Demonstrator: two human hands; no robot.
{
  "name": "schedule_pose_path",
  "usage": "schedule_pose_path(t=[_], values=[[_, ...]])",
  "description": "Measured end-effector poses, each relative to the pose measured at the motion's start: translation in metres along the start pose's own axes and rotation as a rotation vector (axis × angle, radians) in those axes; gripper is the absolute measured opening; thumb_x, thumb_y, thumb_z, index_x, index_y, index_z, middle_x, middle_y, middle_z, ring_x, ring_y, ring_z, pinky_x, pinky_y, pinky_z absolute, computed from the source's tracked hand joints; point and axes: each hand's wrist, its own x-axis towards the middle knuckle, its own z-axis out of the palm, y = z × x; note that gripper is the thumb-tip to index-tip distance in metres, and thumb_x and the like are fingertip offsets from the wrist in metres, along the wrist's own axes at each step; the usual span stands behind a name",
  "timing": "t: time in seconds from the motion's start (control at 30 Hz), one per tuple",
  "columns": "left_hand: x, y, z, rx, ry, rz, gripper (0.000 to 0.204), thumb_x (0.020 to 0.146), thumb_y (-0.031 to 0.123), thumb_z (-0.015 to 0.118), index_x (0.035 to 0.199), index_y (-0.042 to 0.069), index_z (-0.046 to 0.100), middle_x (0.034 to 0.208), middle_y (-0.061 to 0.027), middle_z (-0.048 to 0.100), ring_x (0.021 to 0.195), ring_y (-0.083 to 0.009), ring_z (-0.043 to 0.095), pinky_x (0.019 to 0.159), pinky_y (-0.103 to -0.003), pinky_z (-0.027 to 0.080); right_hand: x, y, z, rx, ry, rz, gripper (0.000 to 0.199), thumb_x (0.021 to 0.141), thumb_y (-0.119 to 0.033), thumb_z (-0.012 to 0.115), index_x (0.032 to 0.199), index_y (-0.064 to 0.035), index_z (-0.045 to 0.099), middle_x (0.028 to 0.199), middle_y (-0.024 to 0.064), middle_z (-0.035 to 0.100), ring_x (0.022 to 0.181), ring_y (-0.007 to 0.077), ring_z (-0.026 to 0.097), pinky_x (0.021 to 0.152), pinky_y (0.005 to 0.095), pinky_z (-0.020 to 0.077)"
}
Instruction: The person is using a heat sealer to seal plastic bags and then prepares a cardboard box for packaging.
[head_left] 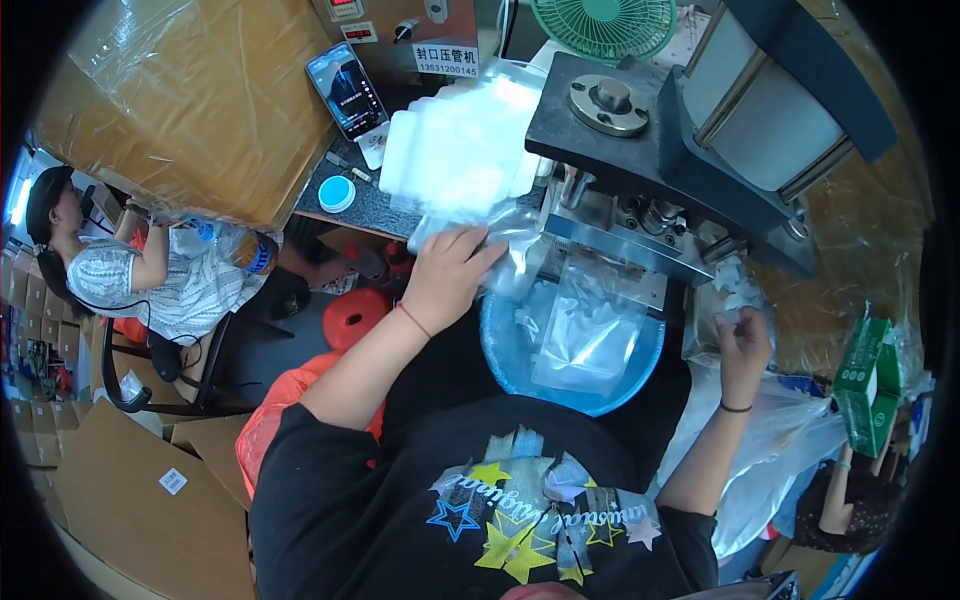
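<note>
Black shirt (pixel 400 520): printed with stars (pixel 520 552)
Blue basin (pixel 489 365): below press (pixel 690 150)
Right hand (pixel 745 345): fingers curled by clear container (pixel 703 332); cannot tell if grasping
Hanging pouch (pixel 590 325): from press, over basin
Left hand (pixel 445 275): grasping clear pouch (pixel 518 240) at front edge of bench (pixel 385 208)
Pouch stack (pixel 455 150): bench, beyond left hand

Clear, creased pouch (pixel 518 243) in left hand (pixel 445 278)

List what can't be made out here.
All in the head view:
Left hand: palm hidden by its own back.
Right hand: whether it holds anything, too small to tell.
Blue basin: bottom partly covered by clear bag.
Green fan: top cut off by upper edge.
</note>
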Motion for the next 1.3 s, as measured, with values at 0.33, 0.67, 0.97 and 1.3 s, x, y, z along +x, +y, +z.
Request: schedule_pose_path(t=[0.33, 0.67, 0.97, 1.3], values=[[0.009, 0.077, -0.016, -1.024, -0.146, -0.275, 0.012, 0.09, 0.01, 0.069, 0.095, 0.0, 0.073, 0.082, -0.0068, 0.071, 0.074, -0.0106, 0.064, 0.069, -0.025, 0.051, -0.019, -0.121, 0.025, 0.781, -0.233, -0.129, 0.011, 0.09, -0.008, 0.068, 0.091, 0.0033, 0.068, 0.095, 0.0113, 0.069, 0.085, 0.0185, 0.065, 0.076, 0.0288, 0.0498], [0.0, 0.123, 0.011, -1.859, -0.743, -0.415, 0.031, 0.102, 0.025, 0.059, 0.116, -0.002, 0.064, 0.101, -0.0123, 0.072, 0.092, -0.0185, 0.07, 0.086, -0.031, 0.055, -0.007, -0.1, 0.005, 0.509, -0.505, -0.285, 0.017, 0.091, -0.014, 0.068, 0.092, 0.0008, 0.06, 0.085, 0.0086, 0.063, 0.079, 0.0171, 0.061, 0.072, 0.0289, 0.0475], [0.008, 0.105, 0.037, -1.914, -0.649, -0.671, 0.02, 0.095, 0.011, 0.065, 0.114, 0.005, 0.064, 0.104, -0.0083, 0.072, 0.086, -0.018, 0.073, 0.074, -0.028, 0.059, 0.011, -0.036, -0.015, -0.37, -0.441, -0.141, 0.028, 0.09, -0.032, 0.065, 0.1, -0.0059, 0.065, 0.091, 0.0134, 0.064, 0.083, 0.0345, 0.063, 0.072, 0.042, 0.0483], [0.022, 0.091, 0.027, -1.761, -0.641, -0.76, 0.022, 0.099, 0.018, 0.062, 0.115, 0.004, 0.064, 0.105, -0.0108, 0.071, 0.089, -0.02, 0.072, 0.075, -0.03, 0.059, 0.007, -0.026, -0.014, -0.2, -0.425, -0.388, 0.033, 0.078, -0.032, 0.075, 0.074, -0.0028, 0.062, 0.071, 0.0133, 0.059, 0.072, 0.0336, 0.057, 0.065, 0.0414, 0.0443]])
